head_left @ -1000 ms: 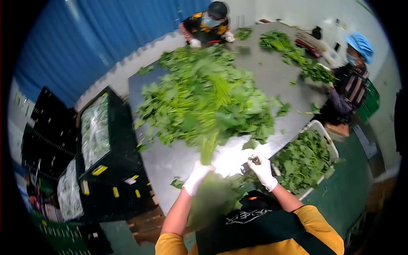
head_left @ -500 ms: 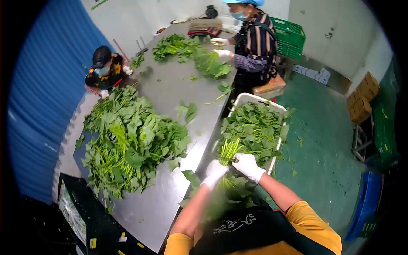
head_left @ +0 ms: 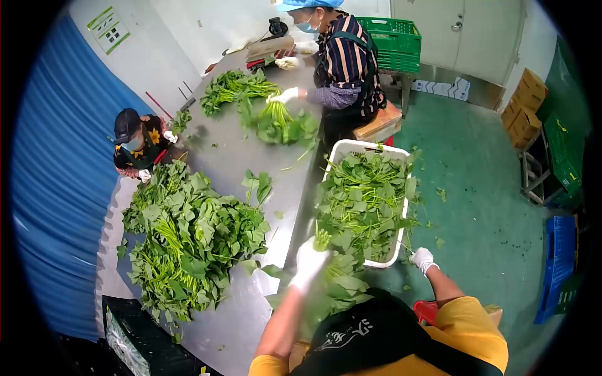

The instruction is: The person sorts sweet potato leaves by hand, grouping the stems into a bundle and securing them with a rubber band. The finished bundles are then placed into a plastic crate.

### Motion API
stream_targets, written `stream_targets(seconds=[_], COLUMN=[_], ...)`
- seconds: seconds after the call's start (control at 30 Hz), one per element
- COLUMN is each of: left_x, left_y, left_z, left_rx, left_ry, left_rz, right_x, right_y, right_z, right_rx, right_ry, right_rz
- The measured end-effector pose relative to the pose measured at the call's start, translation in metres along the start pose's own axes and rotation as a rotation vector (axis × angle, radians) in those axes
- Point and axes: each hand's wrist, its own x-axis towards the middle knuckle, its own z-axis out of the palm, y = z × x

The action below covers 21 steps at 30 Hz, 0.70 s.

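Observation:
My left hand (head_left: 310, 260), in a white glove, is closed around a bunch of leafy greens (head_left: 342, 276). Its pale green stem ends poke up just above the fist, and its leaves hang down toward my apron. My right hand (head_left: 424, 259), also gloved, is closed beyond the lower right corner of a white basket (head_left: 396, 255), over the floor. A thin, stem-like line shows by its fingers; what they hold is too small to make out. Loose leafy greens (head_left: 364, 194) fill the basket, some hanging over its rim.
A big heap of greens (head_left: 194, 244) covers the near left of the metal table (head_left: 244, 301). Across it, one co-worker (head_left: 348, 69) handles a bunch; another person (head_left: 138, 144) sits at the left. Green crates (head_left: 392, 47), cardboard boxes (head_left: 525, 103) and a blue crate (head_left: 557, 266) stand around.
My right hand has left the bunch and moved right, past the basket's edge. The stems above my left fist look shorter now. The camera view has shifted slightly.

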Motion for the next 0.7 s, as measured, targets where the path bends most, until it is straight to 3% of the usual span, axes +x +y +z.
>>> stream_targets(seconds=[0.13,0.2,0.27,0.37,0.47,0.5,0.53,0.6,0.63,0.7], left_x=[-0.013,-0.018,-0.026,-0.032,-0.04,-0.041,-0.044,-0.053,-0.057,-0.079], left_y=[0.027,0.032,0.043,0.059,0.068,0.059,0.058,0.058,0.055,0.058], left_z=[-0.005,-0.004,-0.006,-0.006,-0.018,-0.021,-0.03,-0.051,-0.062,-0.086], left_rx=[0.064,0.446,0.564,0.782,0.824,0.861,0.864,0.771,0.789,0.709], left_ry=[0.163,0.158,0.128,0.343,0.382,0.387,0.414,0.556,0.593,0.654], left_rz=[-0.011,0.026,0.137,0.29,0.265,0.211,0.199,0.088,0.037,0.042], right_x=[-0.053,-0.1,-0.139,-0.166,-0.149,-0.116,-0.09,-0.069,-0.075,-0.087], right_y=[-0.092,-0.145,-0.177,-0.207,-0.197,-0.186,-0.153,-0.123,-0.126,-0.151], right_z=[-0.048,-0.082,-0.106,-0.12,-0.1,-0.073,-0.055,-0.033,-0.037,-0.034], right_rx=[0.458,0.621,0.693,0.596,0.433,0.174,0.191,0.053,0.139,0.131], right_ry=[0.215,0.228,0.21,0.337,0.212,0.15,0.029,0.08,0.054,0.016], right_rz=[-0.418,-0.498,-0.71,-0.877,-0.865,-0.625,-0.6,-0.418,-0.359,-0.469])
